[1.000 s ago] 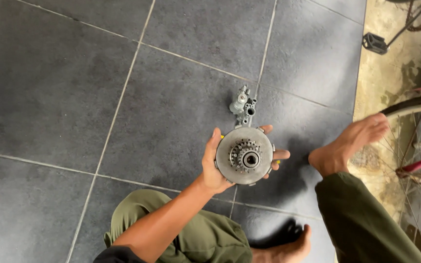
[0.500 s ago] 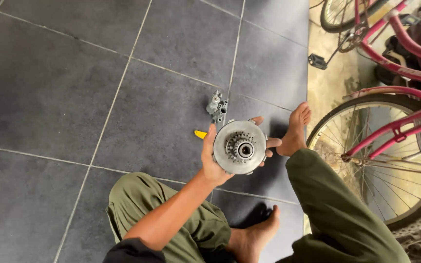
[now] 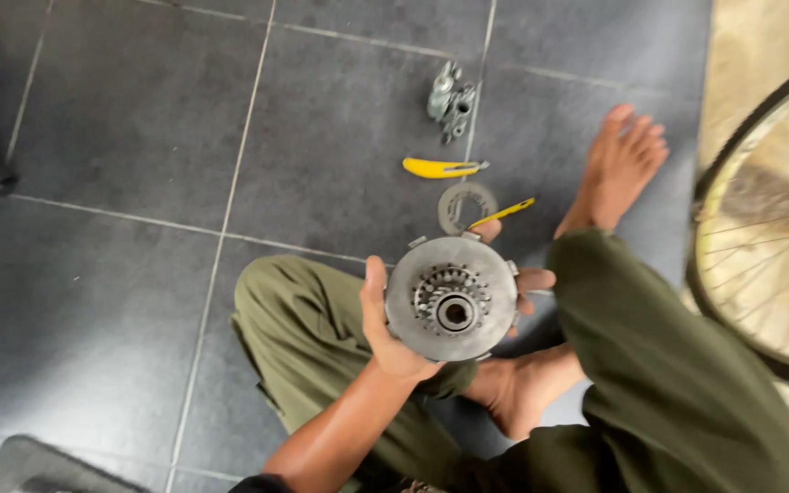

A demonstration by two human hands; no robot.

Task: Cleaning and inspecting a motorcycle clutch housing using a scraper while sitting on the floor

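Freewheel assembly — the round grey metal disc with a toothed sprocket cluster and dark centre bore (image 3: 451,298) — sits in front of us above our lap, cupped from below by the left hand (image 3: 385,324), thumb along its left rim, fingertips (image 3: 531,278) curling round the right edge. We cannot see the right hand at all.

Working from the largest thing down: the dark grey tiled floor (image 3: 111,155) is hard and matt, so we judge a slip from a one-handed hold would send the heavy disc onto tile or onto the bare foot (image 3: 618,164) stretched out just beyond it. The bicycle wheel with black tyre and thin spokes (image 3: 760,237) stands near at right; a swinging knee in the olive cloth trousers (image 3: 668,383) could knock it. The disc's face looks dull and greasy, its teeth sharp enough to nick skin.

On the floor beyond lie a flat grey metal ring (image 3: 458,206), a lumpy silver cast metal part (image 3: 450,97), a curved yellow plastic lever (image 3: 436,167) and a slim yellow tool (image 3: 502,212); these small pieces could be kicked away by the foot.
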